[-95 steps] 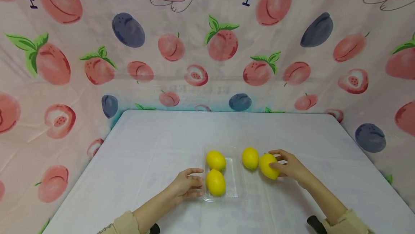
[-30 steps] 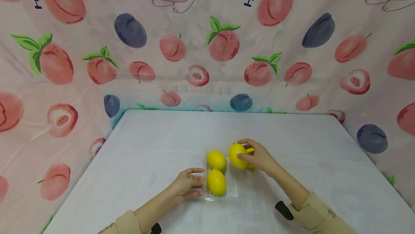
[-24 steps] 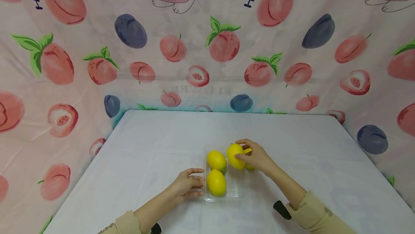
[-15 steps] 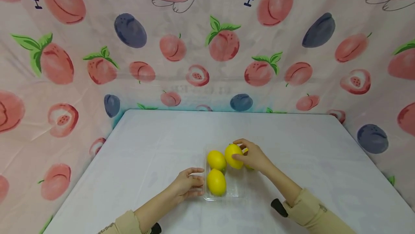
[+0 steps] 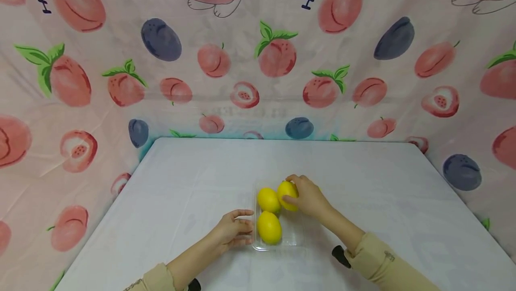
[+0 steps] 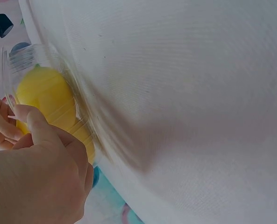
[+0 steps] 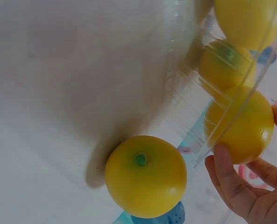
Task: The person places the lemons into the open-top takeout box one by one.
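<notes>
My right hand [image 5: 308, 197] grips a yellow lemon [image 5: 287, 194] between thumb and fingers, at the back right part of a clear plastic tray [image 5: 292, 241]. That lemon [image 7: 245, 130] overlaps the tray's rim in the right wrist view. Two more lemons lie in the tray, one at the back [image 5: 268, 200] and one in front [image 5: 269, 228], along its left side. My left hand [image 5: 231, 229] rests its spread fingertips against the tray's left wall; in the left wrist view its thumb [image 6: 38, 123] is right at the rim.
Another lemon [image 7: 145, 177] stands on the white-covered table just outside the tray's right side; the right hand hides it in the head view. A fruit-print curtain [image 5: 242, 62] hangs behind the table [image 5: 201, 161]. Black wrist devices [image 5: 341, 256] sit under the beige sleeves.
The right hand has picked up the lemon that was farthest right and carried it left, over the other loose lemon, to the tray. The left hand stays at the tray's left wall.
</notes>
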